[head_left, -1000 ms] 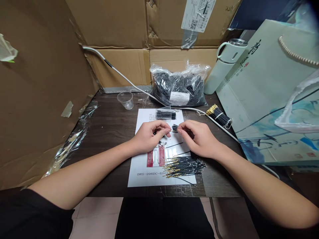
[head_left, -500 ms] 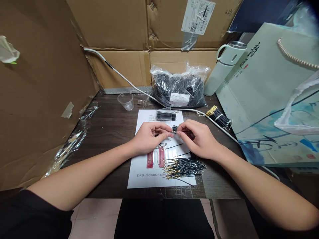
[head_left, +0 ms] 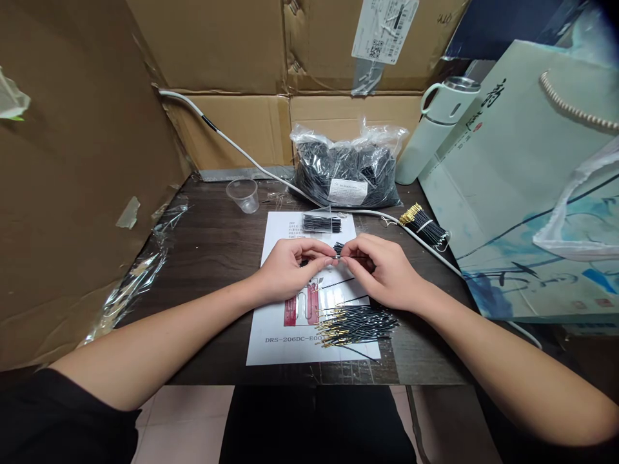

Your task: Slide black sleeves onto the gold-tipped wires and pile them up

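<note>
My left hand (head_left: 290,267) and my right hand (head_left: 387,270) meet fingertip to fingertip over a printed sheet (head_left: 265,322). My right thumb and forefinger are closed on a thin black wire, part of which shows below the forefinger. The left fingers pinch something too small to make out. Short black pieces (head_left: 338,247) show just behind the fingertips. Below the hands lies a loose pile of black wires with gold-coloured ends (head_left: 360,325), and a few single wires lie apart from it. A small clear box (head_left: 322,223) of short black pieces stands beyond the hands.
At the back sit a clear bag of black pieces (head_left: 348,167) and a pale bottle (head_left: 438,129). A clear cup (head_left: 244,195) is at left, a tied wire bundle (head_left: 425,225) at right. A white cable (head_left: 251,161) crosses behind. Cardboard (head_left: 72,193) and a paper bag (head_left: 522,180) flank the table.
My right hand has shifted slightly left, bringing its fingertips closer to those of my left hand. Both hands keep their pinch, and the things on the table lie as before.
</note>
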`<state>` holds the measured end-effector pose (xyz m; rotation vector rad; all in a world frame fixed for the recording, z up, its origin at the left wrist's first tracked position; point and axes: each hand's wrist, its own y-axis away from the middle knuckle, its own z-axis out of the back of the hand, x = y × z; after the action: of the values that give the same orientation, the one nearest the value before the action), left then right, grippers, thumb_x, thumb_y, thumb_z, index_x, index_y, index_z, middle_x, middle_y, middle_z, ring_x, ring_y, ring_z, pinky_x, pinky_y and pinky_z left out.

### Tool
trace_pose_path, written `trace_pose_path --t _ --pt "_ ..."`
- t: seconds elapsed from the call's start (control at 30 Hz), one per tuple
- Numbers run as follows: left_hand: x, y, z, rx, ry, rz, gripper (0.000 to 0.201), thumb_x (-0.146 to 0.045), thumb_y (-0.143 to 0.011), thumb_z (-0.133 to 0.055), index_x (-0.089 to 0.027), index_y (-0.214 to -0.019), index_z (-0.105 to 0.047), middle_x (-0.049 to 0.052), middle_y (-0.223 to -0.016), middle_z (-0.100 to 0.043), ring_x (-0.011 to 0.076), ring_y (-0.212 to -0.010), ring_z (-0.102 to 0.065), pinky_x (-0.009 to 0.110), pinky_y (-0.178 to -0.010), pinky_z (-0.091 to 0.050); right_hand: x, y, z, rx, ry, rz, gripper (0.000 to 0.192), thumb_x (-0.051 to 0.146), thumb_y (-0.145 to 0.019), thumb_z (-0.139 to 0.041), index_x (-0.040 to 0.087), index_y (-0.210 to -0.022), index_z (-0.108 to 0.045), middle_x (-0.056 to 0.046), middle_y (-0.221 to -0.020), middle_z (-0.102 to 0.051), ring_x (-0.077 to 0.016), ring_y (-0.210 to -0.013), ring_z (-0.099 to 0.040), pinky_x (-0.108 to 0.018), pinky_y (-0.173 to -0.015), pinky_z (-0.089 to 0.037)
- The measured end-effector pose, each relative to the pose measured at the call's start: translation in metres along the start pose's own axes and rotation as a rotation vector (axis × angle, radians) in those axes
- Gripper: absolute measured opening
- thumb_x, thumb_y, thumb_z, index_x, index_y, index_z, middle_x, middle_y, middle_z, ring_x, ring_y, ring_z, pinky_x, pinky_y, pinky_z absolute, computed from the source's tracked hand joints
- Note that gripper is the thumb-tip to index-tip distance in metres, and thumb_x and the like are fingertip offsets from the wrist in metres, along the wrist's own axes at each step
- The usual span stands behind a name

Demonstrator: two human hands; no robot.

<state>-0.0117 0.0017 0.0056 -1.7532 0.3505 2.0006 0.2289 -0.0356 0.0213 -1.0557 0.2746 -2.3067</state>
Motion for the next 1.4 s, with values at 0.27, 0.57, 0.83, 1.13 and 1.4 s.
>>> trace_pose_path --t 0.27,0.57,0.83,1.13,1.4 --pt "-0.002 0.001 -0.001 -0.005 -0.027 -0.027 0.020 -0.032 -0.094 -0.082 -0.015 -0.104 -0.084 0.011 -0.102 -0.086 0.0230 -0.095 -0.082 0.036 -0.089 -0.068 0.000 0.001 -0.001 0.002 -0.008 0.000 0.008 0.017 -0.107 -0.061 0.022 -0.102 -0.066 -0.003 -0.090 -0.068 -0.0179 -0.077 -0.059 -0.034 -0.070 -0.046" --pt "-0.001 0.001 -0.001 -0.016 -0.068 -0.074 0.017 -0.030 -0.095 -0.081 -0.015 -0.103 -0.085 0.010 -0.101 -0.086 0.0215 -0.092 -0.081 0.034 -0.088 -0.067 0.002 0.000 -0.002 -0.003 -0.008 -0.001 0.008 0.018 -0.107 -0.062 0.021 -0.101 -0.067 -0.002 -0.088 -0.069 -0.0172 -0.076 -0.061 -0.033 -0.071 -0.046" --pt "0.000 0.002 -0.001 -0.009 -0.085 -0.089 0.016 -0.028 -0.096 -0.079 -0.017 -0.105 -0.086 0.009 -0.103 -0.086 0.0218 -0.094 -0.081 0.035 -0.089 -0.067 0.001 0.001 -0.003 0.000 -0.010 0.015 0.009 0.019 -0.108 -0.062 0.021 -0.101 -0.066 -0.001 -0.087 -0.068 -0.0167 -0.076 -0.060 -0.032 -0.071 -0.046" --pt "0.001 0.002 -0.002 0.011 -0.075 -0.087 0.018 -0.028 -0.096 -0.079 -0.016 -0.108 -0.083 0.010 -0.104 -0.085 0.0209 -0.092 -0.079 0.035 -0.086 -0.065 0.000 0.002 -0.004 0.005 -0.015 0.016 0.007 0.017 -0.107 -0.063 0.021 -0.103 -0.066 -0.002 -0.090 -0.067 -0.0169 -0.077 -0.060 -0.032 -0.071 -0.047" --pt "-0.001 0.002 0.009 -0.147 -0.499 -0.342 0.025 -0.014 -0.088 -0.072 -0.018 -0.112 -0.073 0.006 -0.102 -0.076 0.0195 -0.087 -0.064 0.039 -0.085 -0.056 -0.011 -0.003 0.005 -0.045 0.085 0.011 0.007 0.017 -0.104 -0.064 0.021 -0.101 -0.068 -0.005 -0.093 -0.068 -0.0213 -0.084 -0.062 -0.037 -0.077 -0.049"
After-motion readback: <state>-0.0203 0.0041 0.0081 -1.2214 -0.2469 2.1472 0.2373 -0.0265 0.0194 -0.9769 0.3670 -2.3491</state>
